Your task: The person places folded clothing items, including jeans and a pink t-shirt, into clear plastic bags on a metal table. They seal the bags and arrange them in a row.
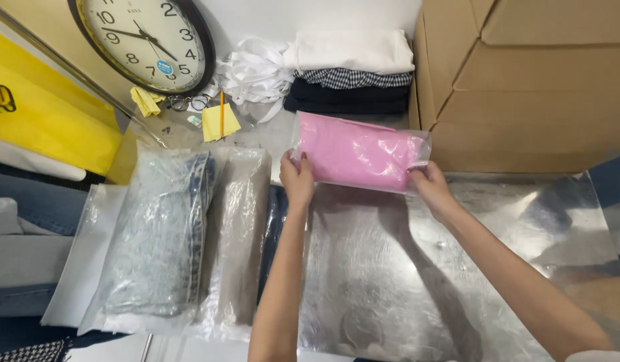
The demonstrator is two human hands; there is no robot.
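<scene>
— What lies nearest, at the bottom of the frame?

— Both forearms are cut off by the lower edge. Under them a shiny, crinkled sheet of clear plastic (457,281) covers the work surface; its far end runs out of the frame at lower right. It is the widest open stretch in view. Whatever lies beneath it is hard to make out through the glare.

— And to the left?

— Two bagged garments lie side by side, touching: a denim piece in a clear bag (159,234) and a beige piece in a clear bag (239,234). A dark strip of fabric shows between the beige bag and the left forearm, mostly hidden.

— The hands?

— The left hand (297,179) grips the left end of the pink garment in a clear bag (357,153), thumb on top, fingers tucked behind and unseen. The right hand (430,186) pinches the right end, where the loose plastic puckers. The packet sits in the upper middle of the frame, soft and pillow-shaped, glossy over matte cloth; whether it rests on the surface or is lifted cannot be told.

— Beyond it?

— Close behind is a stack of folded clothes (350,70), white over checked over dark, with a tangle of white straps (256,70) beside it. Cardboard boxes (524,80) wall in the upper right, leaving little room there. At the upper left a round wall clock (146,40) is cut by the top edge; below it lie spectacles (188,102), a pencil on a yellow sticky note (221,121) and, at the far left edge, yellow fabric (48,114).
</scene>
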